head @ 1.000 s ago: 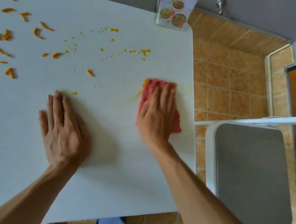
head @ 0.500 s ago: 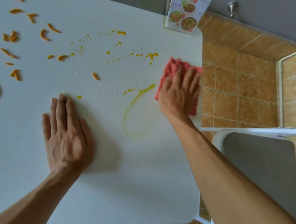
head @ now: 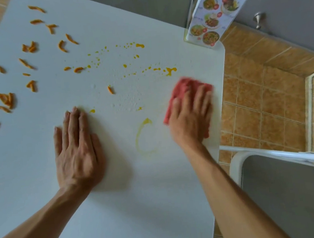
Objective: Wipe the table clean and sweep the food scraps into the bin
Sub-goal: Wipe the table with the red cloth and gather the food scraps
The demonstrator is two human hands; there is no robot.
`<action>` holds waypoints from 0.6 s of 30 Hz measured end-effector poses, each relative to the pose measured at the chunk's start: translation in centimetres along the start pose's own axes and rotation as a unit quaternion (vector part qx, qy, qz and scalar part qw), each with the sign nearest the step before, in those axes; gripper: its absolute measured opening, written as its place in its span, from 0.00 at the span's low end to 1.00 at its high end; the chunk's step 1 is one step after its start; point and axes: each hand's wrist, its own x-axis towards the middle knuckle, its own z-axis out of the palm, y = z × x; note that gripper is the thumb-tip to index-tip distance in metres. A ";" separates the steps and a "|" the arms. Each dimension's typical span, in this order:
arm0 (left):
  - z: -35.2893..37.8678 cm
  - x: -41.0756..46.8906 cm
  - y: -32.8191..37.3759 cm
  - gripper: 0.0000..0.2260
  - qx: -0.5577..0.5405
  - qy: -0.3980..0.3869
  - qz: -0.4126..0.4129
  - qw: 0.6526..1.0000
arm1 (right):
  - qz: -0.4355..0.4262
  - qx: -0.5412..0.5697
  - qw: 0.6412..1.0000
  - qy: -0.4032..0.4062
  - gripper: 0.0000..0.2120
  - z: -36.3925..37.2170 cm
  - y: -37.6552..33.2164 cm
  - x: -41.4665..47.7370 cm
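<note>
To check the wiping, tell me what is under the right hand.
A red cloth lies under the right hand, flat on the table; its far and left edges show past the hand. Any stain beneath the cloth is covered and cannot be seen.

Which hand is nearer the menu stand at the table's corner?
Right. The right hand presses the red cloth near the right edge, on the person's side of the menu stand; the left hand lies flat on the table, much farther off.
</note>
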 end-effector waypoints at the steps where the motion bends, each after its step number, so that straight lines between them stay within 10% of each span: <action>1: 0.0 0.1 0.0 0.26 0.001 0.000 0.000 1.000 | -0.091 -0.002 0.996 -0.014 0.28 0.0 -0.8 -2.1; 9: -0.1 0.3 0.4 0.26 -0.001 -0.001 -0.004 1.000 | -0.478 -0.007 0.868 -0.135 0.26 -3.1 3.9 -8.1; 15: 0.1 0.0 0.0 0.26 0.007 0.003 0.002 1.000 | -0.061 -0.013 0.998 0.025 0.26 0.8 0.5 -1.3; 18: 0.0 -0.2 -0.1 0.26 0.007 -0.003 -0.003 1.000 | -0.128 0.011 0.992 0.008 0.24 1.3 -4.1 -6.3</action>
